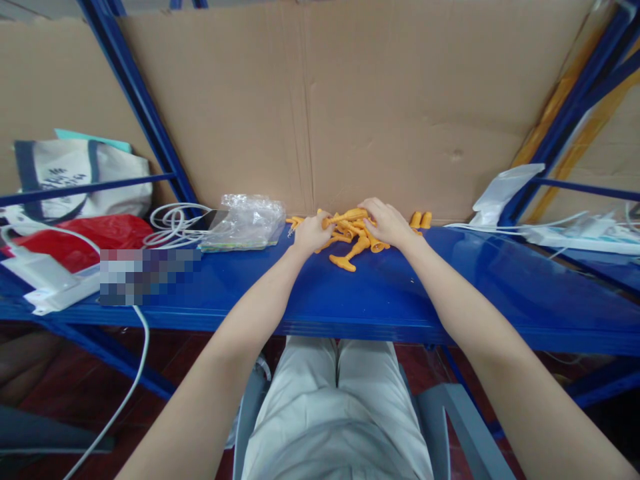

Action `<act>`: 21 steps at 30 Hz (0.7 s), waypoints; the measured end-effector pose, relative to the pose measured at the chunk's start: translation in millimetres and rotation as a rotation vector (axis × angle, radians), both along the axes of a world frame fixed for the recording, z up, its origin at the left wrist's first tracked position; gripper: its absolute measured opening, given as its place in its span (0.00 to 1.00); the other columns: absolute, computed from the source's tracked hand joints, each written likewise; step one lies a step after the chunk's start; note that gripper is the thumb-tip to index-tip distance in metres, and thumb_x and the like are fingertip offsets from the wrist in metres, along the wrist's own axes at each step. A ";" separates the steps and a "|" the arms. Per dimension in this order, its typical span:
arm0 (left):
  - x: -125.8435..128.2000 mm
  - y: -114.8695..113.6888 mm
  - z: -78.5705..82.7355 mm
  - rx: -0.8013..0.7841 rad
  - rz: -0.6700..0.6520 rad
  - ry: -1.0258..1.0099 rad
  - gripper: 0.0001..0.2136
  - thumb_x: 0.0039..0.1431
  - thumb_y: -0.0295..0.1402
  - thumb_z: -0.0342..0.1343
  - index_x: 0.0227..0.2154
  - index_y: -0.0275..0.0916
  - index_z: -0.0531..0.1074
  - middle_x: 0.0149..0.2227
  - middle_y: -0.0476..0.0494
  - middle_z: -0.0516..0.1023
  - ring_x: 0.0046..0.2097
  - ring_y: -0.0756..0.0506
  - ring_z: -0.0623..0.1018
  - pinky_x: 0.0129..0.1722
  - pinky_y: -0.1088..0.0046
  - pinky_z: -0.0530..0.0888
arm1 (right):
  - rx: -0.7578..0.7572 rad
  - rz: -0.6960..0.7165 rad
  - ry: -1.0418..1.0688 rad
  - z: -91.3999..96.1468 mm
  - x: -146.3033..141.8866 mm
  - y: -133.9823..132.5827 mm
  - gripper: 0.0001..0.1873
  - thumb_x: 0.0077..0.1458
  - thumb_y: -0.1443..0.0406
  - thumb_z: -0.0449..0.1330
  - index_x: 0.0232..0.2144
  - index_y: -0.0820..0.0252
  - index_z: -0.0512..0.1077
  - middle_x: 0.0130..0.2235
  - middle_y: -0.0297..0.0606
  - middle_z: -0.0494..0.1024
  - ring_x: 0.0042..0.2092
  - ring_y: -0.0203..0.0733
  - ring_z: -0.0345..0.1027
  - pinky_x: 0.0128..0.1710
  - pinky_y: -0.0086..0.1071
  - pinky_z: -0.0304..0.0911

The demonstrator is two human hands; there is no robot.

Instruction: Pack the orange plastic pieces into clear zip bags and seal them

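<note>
A cluster of orange plastic parts (356,248) lies on the blue tabletop near the cardboard wall. My left hand (313,232) is closed at the left side of the cluster, its fingers on the end of a long orange piece (347,215). From the right, my right hand (385,221) curls over the other end of that same piece; its fingertips are partly hidden. Below them rests a curved, hammer-shaped orange part (344,262). Two short orange cylinders (421,219) stand just beyond my right hand.
Left of the parts lies a clear plastic bag (250,223), with coiled white cable (180,223), a red bag (95,237) and a white power strip (65,283) farther left. A cardboard wall (375,107) closes off the back. Blue metal posts (145,107) frame the sides.
</note>
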State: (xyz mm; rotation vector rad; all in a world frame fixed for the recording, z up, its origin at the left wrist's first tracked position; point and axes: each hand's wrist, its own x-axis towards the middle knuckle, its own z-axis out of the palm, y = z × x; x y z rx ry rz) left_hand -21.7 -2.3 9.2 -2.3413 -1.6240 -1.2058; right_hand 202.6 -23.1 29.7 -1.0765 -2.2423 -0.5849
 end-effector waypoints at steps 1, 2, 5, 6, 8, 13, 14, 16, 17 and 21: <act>0.6 -0.3 0.3 0.003 0.009 0.010 0.14 0.58 0.41 0.58 0.46 0.44 0.77 0.37 0.39 0.83 0.45 0.35 0.81 0.46 0.62 0.75 | 0.006 -0.012 -0.007 0.2 0.0 0.3 0.22 0.59 0.69 0.48 0.55 0.62 0.67 0.55 0.54 0.72 0.57 0.54 0.65 0.50 0.47 0.64; 1.4 -0.8 0.5 0.005 0.019 0.018 0.14 0.58 0.41 0.58 0.46 0.43 0.77 0.38 0.39 0.83 0.45 0.35 0.81 0.46 0.62 0.75 | 0.014 -0.022 -0.014 0.6 0.1 0.3 0.23 0.59 0.70 0.48 0.56 0.62 0.67 0.56 0.55 0.72 0.58 0.54 0.65 0.51 0.47 0.64; 3.8 -3.4 1.5 -0.005 0.036 0.019 0.15 0.59 0.41 0.57 0.46 0.43 0.77 0.38 0.38 0.83 0.45 0.34 0.81 0.46 0.60 0.75 | 0.040 -0.040 -0.028 2.4 1.4 -0.8 0.23 0.60 0.71 0.47 0.56 0.61 0.66 0.57 0.54 0.71 0.59 0.55 0.63 0.51 0.48 0.62; 4.7 -4.4 1.8 -0.010 0.037 0.015 0.15 0.59 0.41 0.57 0.46 0.43 0.77 0.38 0.38 0.83 0.46 0.34 0.81 0.46 0.60 0.75 | 0.050 -0.043 -0.031 3.3 2.1 -1.6 0.23 0.60 0.71 0.47 0.56 0.61 0.67 0.58 0.54 0.71 0.59 0.55 0.63 0.51 0.48 0.62; 6.5 -6.5 2.7 -0.013 0.031 0.006 0.15 0.59 0.41 0.57 0.47 0.43 0.77 0.38 0.38 0.83 0.46 0.34 0.81 0.47 0.60 0.75 | 0.070 -0.048 -0.031 5.2 3.8 -3.5 0.22 0.61 0.70 0.46 0.56 0.61 0.67 0.58 0.54 0.70 0.59 0.55 0.63 0.51 0.48 0.61; 12.0 -13.3 6.5 -0.033 0.000 0.000 0.17 0.59 0.42 0.57 0.48 0.41 0.77 0.41 0.37 0.83 0.48 0.34 0.80 0.49 0.60 0.74 | 0.114 -0.079 -0.022 7.6 7.6 -5.8 0.23 0.62 0.71 0.45 0.57 0.59 0.67 0.59 0.51 0.70 0.57 0.53 0.63 0.53 0.47 0.58; 12.9 -14.9 7.5 -0.039 0.000 0.011 0.17 0.60 0.42 0.57 0.49 0.41 0.77 0.41 0.37 0.83 0.48 0.35 0.80 0.49 0.61 0.74 | 0.119 -0.090 -0.021 7.3 8.0 -5.4 0.23 0.62 0.71 0.45 0.57 0.59 0.67 0.59 0.51 0.70 0.56 0.53 0.63 0.53 0.47 0.58; 14.1 -18.5 9.5 -0.046 0.018 0.049 0.17 0.61 0.41 0.55 0.50 0.42 0.76 0.43 0.38 0.83 0.49 0.36 0.80 0.50 0.62 0.74 | 0.128 -0.105 -0.019 6.2 8.2 -4.0 0.23 0.62 0.72 0.45 0.57 0.59 0.66 0.59 0.52 0.70 0.56 0.53 0.63 0.53 0.47 0.58; 14.5 -20.2 10.4 -0.049 0.034 0.073 0.17 0.62 0.41 0.55 0.51 0.42 0.76 0.44 0.38 0.82 0.50 0.37 0.80 0.50 0.63 0.74 | 0.134 -0.111 -0.018 5.4 8.0 -3.1 0.23 0.62 0.71 0.45 0.56 0.59 0.66 0.59 0.52 0.70 0.56 0.53 0.63 0.53 0.47 0.58; 15.2 -25.9 13.3 -0.061 0.083 0.145 0.18 0.64 0.40 0.52 0.53 0.42 0.75 0.45 0.38 0.82 0.51 0.38 0.80 0.50 0.64 0.74 | 0.140 -0.133 -0.012 2.4 5.9 0.0 0.22 0.62 0.71 0.45 0.56 0.60 0.67 0.58 0.53 0.70 0.56 0.53 0.63 0.52 0.46 0.58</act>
